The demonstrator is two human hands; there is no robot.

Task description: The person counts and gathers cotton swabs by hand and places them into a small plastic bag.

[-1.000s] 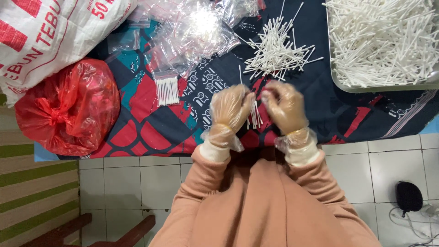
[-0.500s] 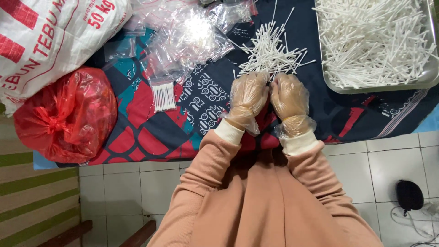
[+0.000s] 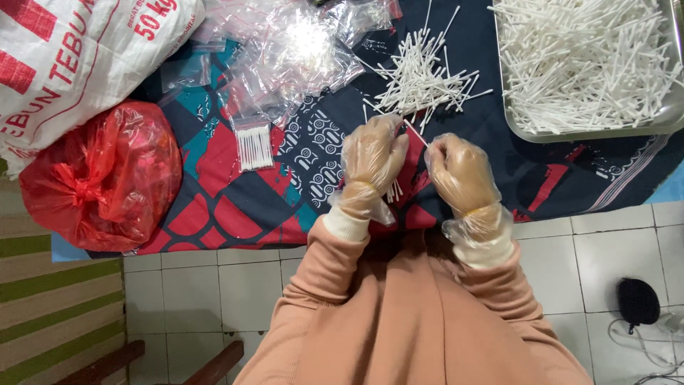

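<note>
— On the patterned cloth (image 3: pixel 214 178), near its front edge, what is seen?

— Two hands in thin clear gloves are seen, side by side. A small bunch of white cotton sticks (image 3: pixel 394 191) is held in the left hand (image 3: pixel 370 160), with the fingers curled around it. The stick ends are seen poking out under the hand.

— And the right hand (image 3: pixel 462 173)?

— It is curled too. One thin stick (image 3: pixel 416 133) is seen slanting between the two hands, by the fingertips. Which hand it is pinched by cannot be told.

— What is placed just past the hands?

— A loose pile of sticks (image 3: pixel 420 75) is spread on the cloth there. A metal tray (image 3: pixel 652 127) full of many more white sticks is set at the far right.

— What is kept on the left side?

— A little clear packet of sticks (image 3: pixel 254 147) is laid flat on the cloth, apart from the hands. Behind it, a heap of empty clear bags (image 3: pixel 292 53) is piled up. A red plastic bag (image 3: pixel 100 178), knotted at the top, is set at the cloth's left edge. A big white sack (image 3: pixel 64 64) is leaned beside it.

— And the floor?

— White tiles (image 3: pixel 192 285) are seen under the cloth.
</note>
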